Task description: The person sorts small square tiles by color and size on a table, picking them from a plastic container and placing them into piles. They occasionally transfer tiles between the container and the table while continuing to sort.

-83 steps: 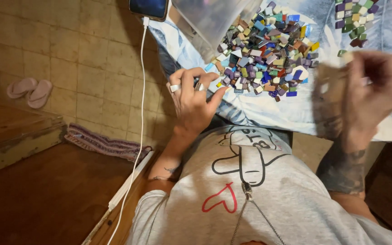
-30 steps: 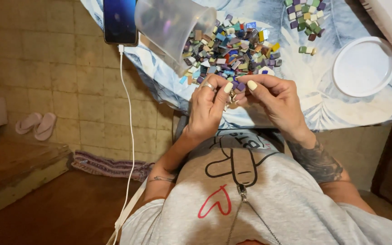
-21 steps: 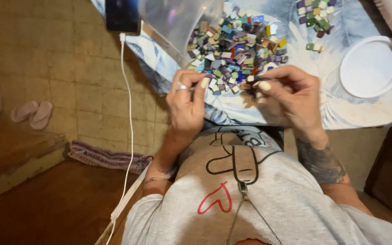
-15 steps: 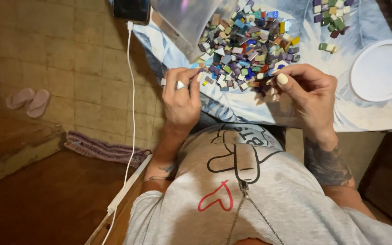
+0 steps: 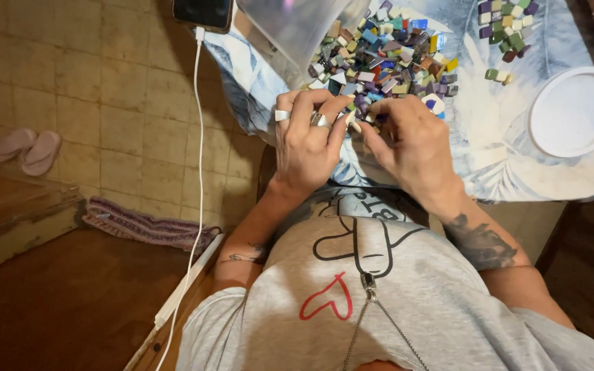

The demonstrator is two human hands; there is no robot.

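Tabletop under pale cloth. I see my left hand and right hand curled together, fingertips pinching at the mosaic tile pile, 12 o'clock of them; held piece hidden. White lid at 3 o'clock.

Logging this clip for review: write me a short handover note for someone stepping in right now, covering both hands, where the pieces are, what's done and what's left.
Left hand: fingers curled at the near edge of the mosaic tile pile, rings on; whether it pinches a tile cannot be told.
Right hand: fingertips meet the left hand's at the same edge; grasp also hidden.
Things: main pile of mixed coloured tiles on the blue-white cloth; small separate cluster further right; white round lid at right, bare; clear plastic container beside the pile.
Done: a small cluster stands apart.
Left: most tiles are unsorted in the pile.
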